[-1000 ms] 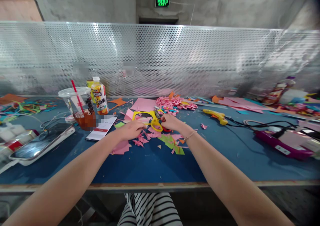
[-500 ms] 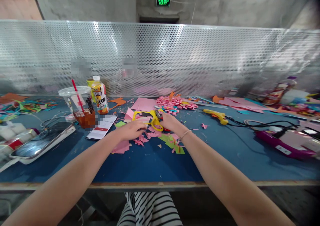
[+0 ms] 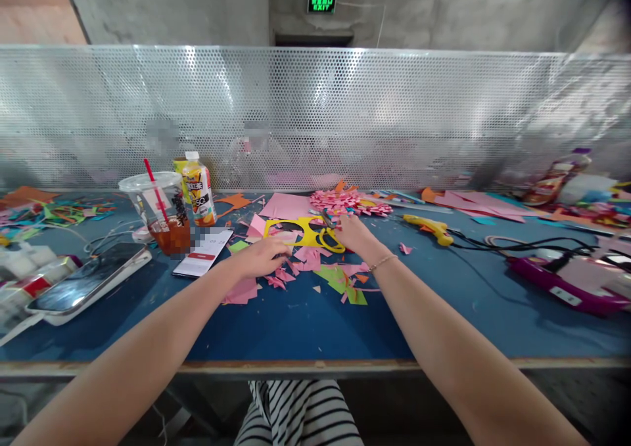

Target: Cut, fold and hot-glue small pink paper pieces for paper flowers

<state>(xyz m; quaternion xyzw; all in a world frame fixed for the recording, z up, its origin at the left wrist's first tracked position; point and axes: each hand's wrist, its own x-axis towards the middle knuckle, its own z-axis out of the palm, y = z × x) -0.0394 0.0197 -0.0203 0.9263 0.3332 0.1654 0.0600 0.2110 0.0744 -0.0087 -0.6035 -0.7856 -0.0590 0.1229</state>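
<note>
Two bare arms reach across the blue desk (image 3: 296, 328) at the centre of the frame. The left hand (image 3: 261, 257) lies curled on pink paper scraps (image 3: 296, 265), pinning the near edge of a yellow paper cutout (image 3: 296, 230). Just right of it, the right hand (image 3: 352, 232) grips yellow-handled scissors (image 3: 329, 234) against that cutout. Farther left stands an iced drink cup (image 3: 160, 209); farther right lies a yellow glue gun (image 3: 428, 228).

Blue worktable (image 3: 296, 328) before a perforated metal screen (image 3: 315, 117), grey concrete wall (image 3: 444, 12), green exit sign (image 3: 321, 3) above.
</note>
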